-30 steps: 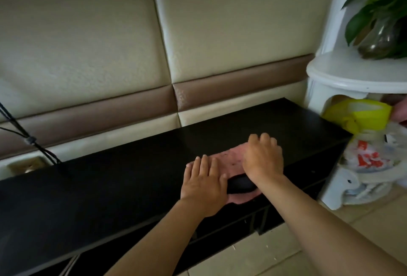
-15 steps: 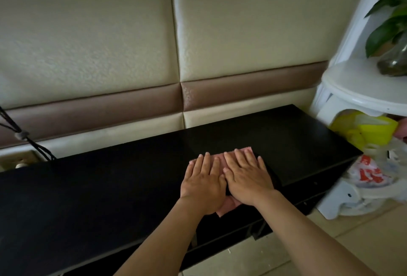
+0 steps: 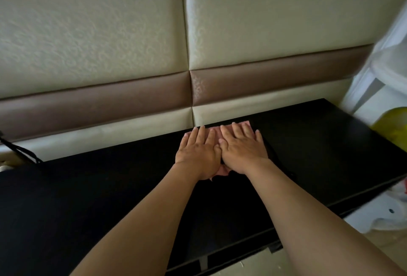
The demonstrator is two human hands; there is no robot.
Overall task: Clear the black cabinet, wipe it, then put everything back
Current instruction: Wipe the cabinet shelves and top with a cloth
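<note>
Your left hand point(image 3: 198, 154) and right hand point(image 3: 242, 150) side by side, fingers straight, pressing a pink cloth point(image 3: 246, 123) flat near the black cabinet's point(image 3: 110, 187) back edge, gripping nothing

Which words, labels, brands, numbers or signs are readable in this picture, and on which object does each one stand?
No text can be read.
Red print on the white plastic bag at the right edge: cut off and too blurred to read.
The black cabinet, the pink cloth under the left hand and right hand, and the padded wall: no text visible.
</note>
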